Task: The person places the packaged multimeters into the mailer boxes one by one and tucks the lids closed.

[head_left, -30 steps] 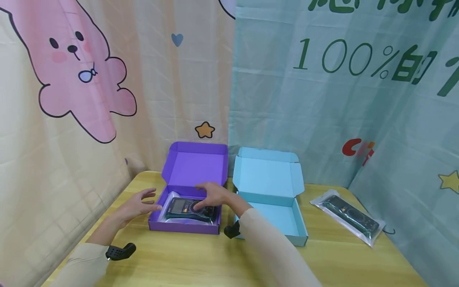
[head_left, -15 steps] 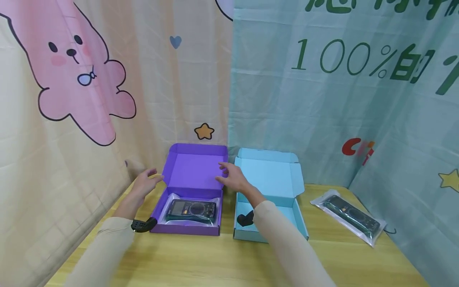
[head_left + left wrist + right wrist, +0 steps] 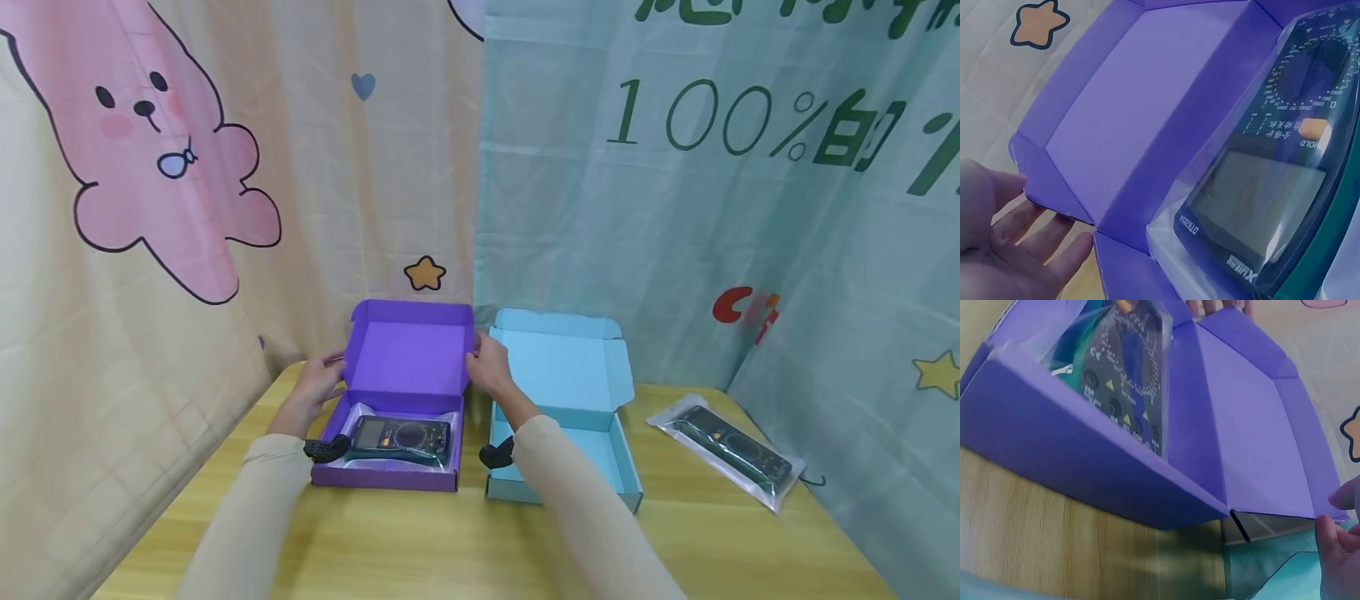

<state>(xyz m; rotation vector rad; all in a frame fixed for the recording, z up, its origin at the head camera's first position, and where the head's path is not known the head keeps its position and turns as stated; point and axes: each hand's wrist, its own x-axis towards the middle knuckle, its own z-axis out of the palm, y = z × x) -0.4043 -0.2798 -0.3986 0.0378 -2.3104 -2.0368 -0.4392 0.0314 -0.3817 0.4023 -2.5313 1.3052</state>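
Note:
Both hands are at the raised lid of an open purple box [image 3: 384,479]. My left hand [image 3: 313,385] touches the lid's left side flap, its loosely extended fingers [image 3: 1041,234] against the flap's outer edge. On the opposite side my right hand [image 3: 491,367] pinches the right edge of the lid [image 3: 1260,450], thumb and index finger at its corner. Inside the box tray lies a black and green digital multimeter [image 3: 401,437] in a clear plastic bag. Its screen, dial and orange button show in the left wrist view.
A light blue box [image 3: 570,458] stands open just to the right, partly behind my right forearm. Farther right lies another bagged multimeter [image 3: 735,450] on the wooden table [image 3: 420,550]. Printed curtains [image 3: 360,183] hang behind and beside the table.
My right hand has left the bagged multimeter and moved up and right to the lid's edge. My left hand has moved up to the left flap. The multimeter stays in the purple box.

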